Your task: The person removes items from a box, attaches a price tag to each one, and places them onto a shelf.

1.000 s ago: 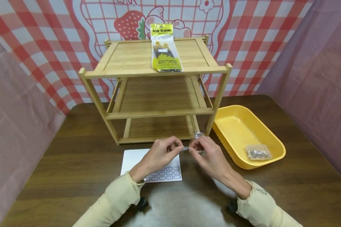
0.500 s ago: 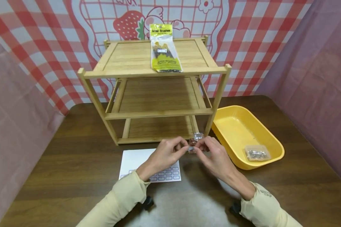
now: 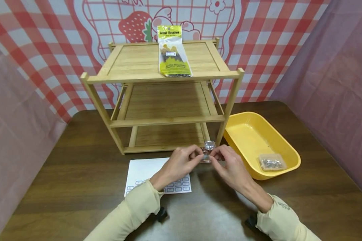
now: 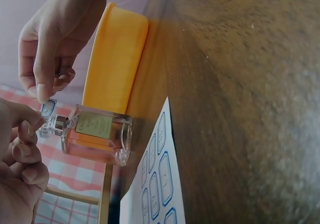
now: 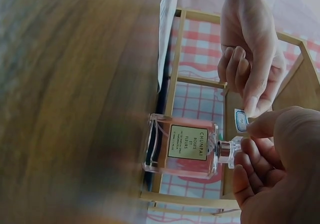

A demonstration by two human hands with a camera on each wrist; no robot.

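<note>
A small blue-bordered sticker label (image 5: 241, 121) is stretched between both hands, pinched at its two ends. My left hand (image 3: 181, 164) grips one end with thumb and fingertips; my right hand (image 3: 232, 169) pinches the other. Just behind the label, a clear glass perfume bottle (image 5: 187, 146) with pinkish liquid and a pale printed label stands upright on the table. Its faceted clear cap (image 3: 209, 145) shows between the hands in the head view. The left wrist view shows the label (image 4: 48, 107) near the cap, but whether they touch I cannot tell.
A white sticker sheet (image 3: 144, 167) lies partly under the left forearm. Behind stands a three-tier wooden shelf (image 3: 161, 119), with a packet of artist brushes (image 3: 173, 57) on top. On the right, a yellow tray (image 3: 244, 134) holds a small clear box (image 3: 272, 162) of metallic bits.
Both hands have shifted slightly right with the label, the left one more, bringing it in front of the perfume bottle. More of the bottle's cap now shows between them.
</note>
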